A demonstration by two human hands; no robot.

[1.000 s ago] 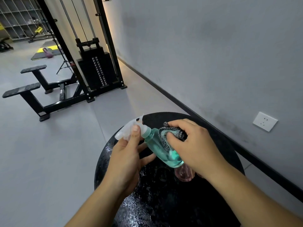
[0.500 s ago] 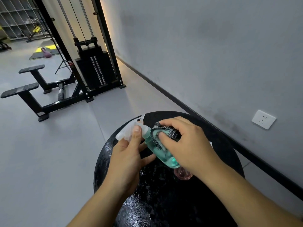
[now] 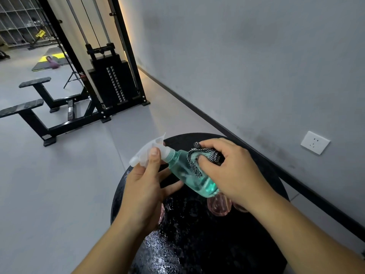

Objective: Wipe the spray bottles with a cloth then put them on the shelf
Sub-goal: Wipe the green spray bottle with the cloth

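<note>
Over black round worktop point(image 3: 266, 171), left hand point(image 3: 146, 186) grip clamped on teal spray bottle point(image 3: 189, 175) nozzle, steadying it tilted while right hand point(image 3: 233, 171) pinches cloth point(image 3: 199, 157) against body; pink bottle point(image 3: 218, 206), apparently, lies beneath.

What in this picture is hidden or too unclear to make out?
- Pink bottles on the black table, head view: mostly hidden beneath the teal bottle and the right hand; their number is unclear.
- Cloth: mostly bunched under the right hand's fingers.
- Spray head: partly covered by the left hand thumb.
- Shelves far back: contents too small.
- Table's near edge: cut off by the frame.
</note>
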